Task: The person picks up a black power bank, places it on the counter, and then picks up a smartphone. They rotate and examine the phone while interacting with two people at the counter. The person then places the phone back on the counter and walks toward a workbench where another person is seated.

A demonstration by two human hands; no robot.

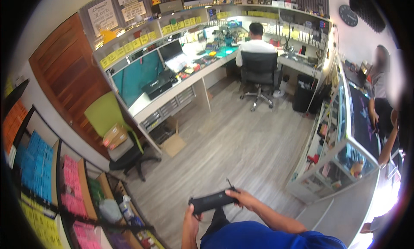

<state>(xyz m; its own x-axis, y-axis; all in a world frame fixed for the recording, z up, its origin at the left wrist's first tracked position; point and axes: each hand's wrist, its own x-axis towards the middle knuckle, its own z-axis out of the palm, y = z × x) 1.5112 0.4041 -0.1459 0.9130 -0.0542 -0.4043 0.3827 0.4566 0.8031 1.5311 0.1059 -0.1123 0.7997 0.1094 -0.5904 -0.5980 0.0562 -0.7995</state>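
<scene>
A black, rounded, oblong portable speaker (212, 202) is held level in front of my body, over the floor. My left hand (190, 221) grips its left end, with the thumb up against the edge. At the other end, my right hand (244, 199) is closed round the speaker, fingers on top. A thin dark piece, perhaps a cable or strap, sticks up beside my right fingers. The undersides of both hands are partly hidden.
A glass display counter (332, 180) stands at the right, with people behind it. Shelves of coloured packets (71, 184) line the left. A green office chair (105, 115) carries a parcel. Ahead, a person (257, 44) sits at a cluttered workbench (202, 72); an open carton (174, 146) lies below.
</scene>
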